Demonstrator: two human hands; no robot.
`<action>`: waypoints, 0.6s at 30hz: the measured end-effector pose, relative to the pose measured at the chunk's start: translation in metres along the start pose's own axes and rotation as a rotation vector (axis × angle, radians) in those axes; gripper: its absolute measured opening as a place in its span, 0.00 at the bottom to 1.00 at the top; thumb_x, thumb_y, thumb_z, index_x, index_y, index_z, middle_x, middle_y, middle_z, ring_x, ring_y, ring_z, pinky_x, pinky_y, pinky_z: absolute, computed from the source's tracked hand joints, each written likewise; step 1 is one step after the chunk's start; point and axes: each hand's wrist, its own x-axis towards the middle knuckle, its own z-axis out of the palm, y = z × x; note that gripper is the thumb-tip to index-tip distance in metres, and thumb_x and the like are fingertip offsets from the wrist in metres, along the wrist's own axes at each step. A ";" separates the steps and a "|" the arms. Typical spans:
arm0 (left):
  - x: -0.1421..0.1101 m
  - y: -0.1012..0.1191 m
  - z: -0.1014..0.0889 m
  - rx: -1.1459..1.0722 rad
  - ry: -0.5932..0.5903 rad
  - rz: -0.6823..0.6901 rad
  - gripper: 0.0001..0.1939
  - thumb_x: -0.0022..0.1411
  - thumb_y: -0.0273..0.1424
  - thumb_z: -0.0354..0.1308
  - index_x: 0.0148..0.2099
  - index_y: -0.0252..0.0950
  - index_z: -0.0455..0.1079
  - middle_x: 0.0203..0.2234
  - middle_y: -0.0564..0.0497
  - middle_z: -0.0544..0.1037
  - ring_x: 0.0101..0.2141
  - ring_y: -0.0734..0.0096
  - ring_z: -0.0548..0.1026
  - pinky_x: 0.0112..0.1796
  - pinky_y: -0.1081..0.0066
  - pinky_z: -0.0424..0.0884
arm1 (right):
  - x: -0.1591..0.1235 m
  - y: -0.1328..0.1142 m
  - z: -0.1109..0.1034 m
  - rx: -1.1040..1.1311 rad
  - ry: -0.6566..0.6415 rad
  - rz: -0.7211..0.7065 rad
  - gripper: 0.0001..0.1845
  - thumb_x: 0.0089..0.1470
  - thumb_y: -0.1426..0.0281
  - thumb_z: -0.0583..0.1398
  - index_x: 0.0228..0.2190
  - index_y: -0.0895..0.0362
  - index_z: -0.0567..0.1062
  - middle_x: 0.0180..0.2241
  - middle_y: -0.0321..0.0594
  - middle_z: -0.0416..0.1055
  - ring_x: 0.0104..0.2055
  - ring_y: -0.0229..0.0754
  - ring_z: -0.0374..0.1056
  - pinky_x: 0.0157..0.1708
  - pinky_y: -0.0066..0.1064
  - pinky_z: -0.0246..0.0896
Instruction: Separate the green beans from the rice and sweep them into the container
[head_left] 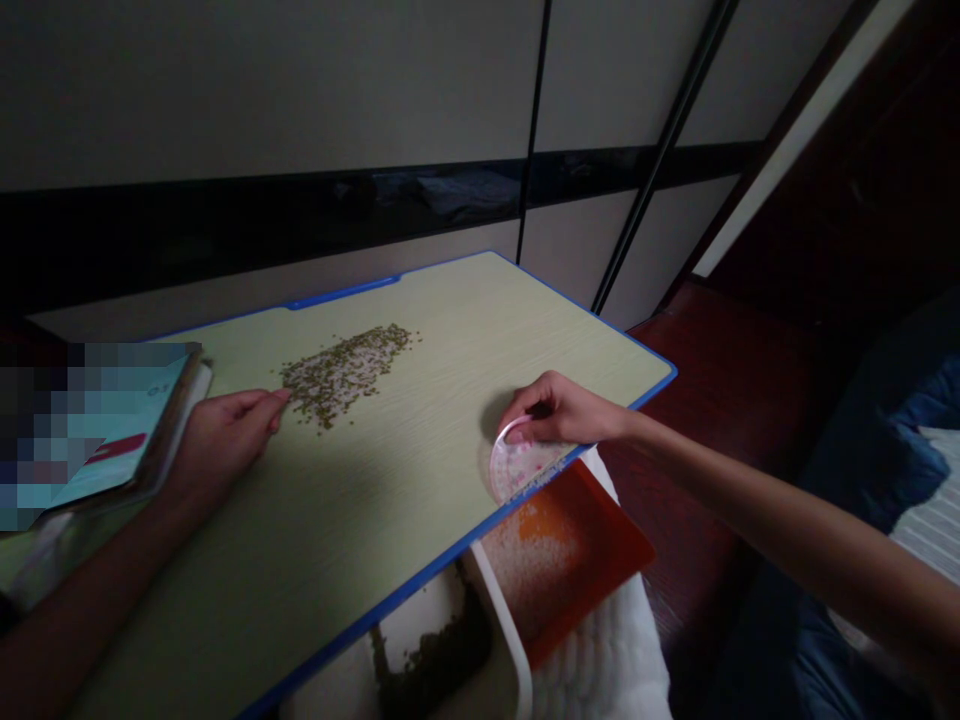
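Note:
A mixed patch of mung beans and white rice grains (345,375) lies spread on the pale folding table (420,450). My left hand (236,425) rests at its left edge with fingertips pinched together; what they hold, if anything, is hidden. At the table's near right edge, my right hand (555,408) grips a clear protractor with pink markings (501,462), its flat side along the edge. Rice grains lie by that side. Just below the edge, an orange tray (600,560) holds white rice. Beside it, a white container (499,610) holds a dark heap of beans.
Books or notebooks (161,430) are stacked on the table's left, partly blurred out. White quilted cloth (622,640) lies under the orange tray. A cabinet with sliding doors (300,100) stands behind the table, and blue bedding (847,500) is at the right.

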 end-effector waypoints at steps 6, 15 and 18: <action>-0.001 0.001 0.000 0.023 0.005 0.017 0.16 0.47 0.43 0.48 0.16 0.37 0.56 0.07 0.60 0.55 0.12 0.78 0.54 0.17 0.77 0.50 | -0.005 -0.001 0.000 0.003 0.035 0.018 0.09 0.45 0.69 0.62 0.28 0.64 0.77 0.22 0.38 0.72 0.23 0.31 0.62 0.22 0.22 0.56; 0.000 -0.002 0.001 0.010 0.002 0.009 0.16 0.47 0.43 0.48 0.17 0.38 0.57 0.07 0.60 0.55 0.12 0.78 0.54 0.17 0.76 0.50 | -0.006 0.000 0.001 0.080 0.056 0.052 0.10 0.43 0.69 0.63 0.28 0.64 0.78 0.22 0.39 0.72 0.23 0.32 0.63 0.23 0.24 0.58; -0.001 -0.001 0.000 0.008 -0.002 0.023 0.16 0.47 0.43 0.48 0.17 0.38 0.55 0.07 0.60 0.54 0.13 0.78 0.54 0.17 0.76 0.50 | -0.007 0.000 0.000 0.082 0.060 0.055 0.11 0.43 0.70 0.63 0.29 0.65 0.78 0.23 0.40 0.73 0.24 0.32 0.64 0.24 0.24 0.59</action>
